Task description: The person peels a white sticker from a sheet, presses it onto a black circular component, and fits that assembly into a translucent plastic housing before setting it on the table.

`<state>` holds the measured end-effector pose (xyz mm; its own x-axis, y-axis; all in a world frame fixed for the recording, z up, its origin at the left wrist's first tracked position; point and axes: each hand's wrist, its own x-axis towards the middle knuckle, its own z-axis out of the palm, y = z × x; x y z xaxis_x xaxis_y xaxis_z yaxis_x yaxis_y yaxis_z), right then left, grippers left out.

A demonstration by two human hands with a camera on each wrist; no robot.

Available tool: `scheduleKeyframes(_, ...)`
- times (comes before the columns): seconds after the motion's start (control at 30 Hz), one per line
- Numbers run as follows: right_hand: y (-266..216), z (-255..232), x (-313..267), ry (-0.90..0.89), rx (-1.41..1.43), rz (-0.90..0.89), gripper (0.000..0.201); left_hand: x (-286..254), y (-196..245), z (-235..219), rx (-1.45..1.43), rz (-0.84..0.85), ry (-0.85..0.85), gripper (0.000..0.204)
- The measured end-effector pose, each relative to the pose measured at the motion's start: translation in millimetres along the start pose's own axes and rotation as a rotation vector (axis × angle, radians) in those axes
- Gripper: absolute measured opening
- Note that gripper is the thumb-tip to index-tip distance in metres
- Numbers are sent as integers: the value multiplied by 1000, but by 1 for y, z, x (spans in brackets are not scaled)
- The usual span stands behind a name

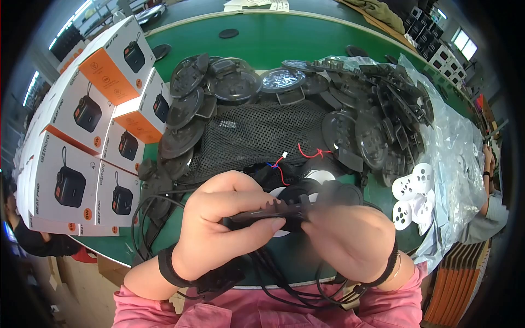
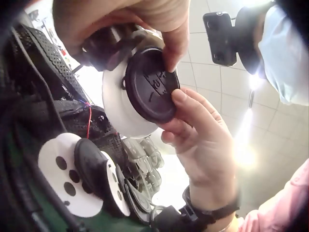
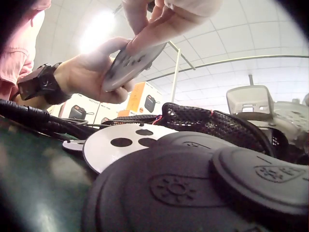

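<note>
A round black disc (image 1: 262, 214) is held edge-on between the two hands, above the table near the body. My left hand (image 1: 219, 224) pinches its left part between thumb and curled fingers. The right hand (image 1: 353, 235), partly blurred, grips at the opposite side. Raised markings show on the disc's face (image 2: 145, 99) in the left wrist view, with the left hand (image 2: 120, 21) at its top and the right hand's (image 2: 203, 135) thumb and fingers on its edge. In the right wrist view the disc (image 3: 129, 67) tilts between the left hand (image 3: 87, 77) and the right hand (image 3: 169, 21).
Below the hands lie black discs (image 3: 159, 188) and white perforated plates (image 3: 104, 150). Behind are a black mesh bag (image 1: 262, 131) with red wires and piled dark round parts (image 1: 235, 82). Printed boxes (image 1: 71, 175) stand left, plastic wrap (image 1: 454, 164) right; cables (image 1: 279, 279) hang in front.
</note>
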<state>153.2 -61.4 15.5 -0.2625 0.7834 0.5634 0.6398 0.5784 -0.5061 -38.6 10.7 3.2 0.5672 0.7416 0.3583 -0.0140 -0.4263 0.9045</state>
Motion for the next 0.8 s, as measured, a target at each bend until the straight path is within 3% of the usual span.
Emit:
scheduleKeyframes(0.17, 1, 6, 0, 64, -16, -10, 22, -3, -5, 5, -31, -68, 56, 20)
scheduleKeyframes(0.27, -1, 8, -1, 56, -11, 115, 20, -4, -4, 7, -48, -137, 57, 18)
scheduleKeyframes(0.37, -1, 12, -1, 78, -34, 143, 19, -3, -4, 11, -133, -270, 87, 16)
scheduleKeyframes(0.43, 0, 13, -1, 111, 151, 358, 19, 1, -3, 12, -322, -470, 65, 17)
scheduleKeyframes(0.47, 2, 13, -1, 111, 152, 363, 19, 2, 0, 10, -323, -474, 63, 17)
scheduleKeyframes(0.53, 7, 14, -2, 124, 189, 379, 19, 4, 5, 5, -704, -688, 97, 27)
scheduleKeyframes(0.6, 7, 17, -4, 142, 244, 428, 18, 4, 5, 6, -638, -679, 95, 33)
scheduleKeyframes(0.8, 7, 18, -5, 122, 90, 322, 23, 3, 4, 5, -686, -682, 85, 28)
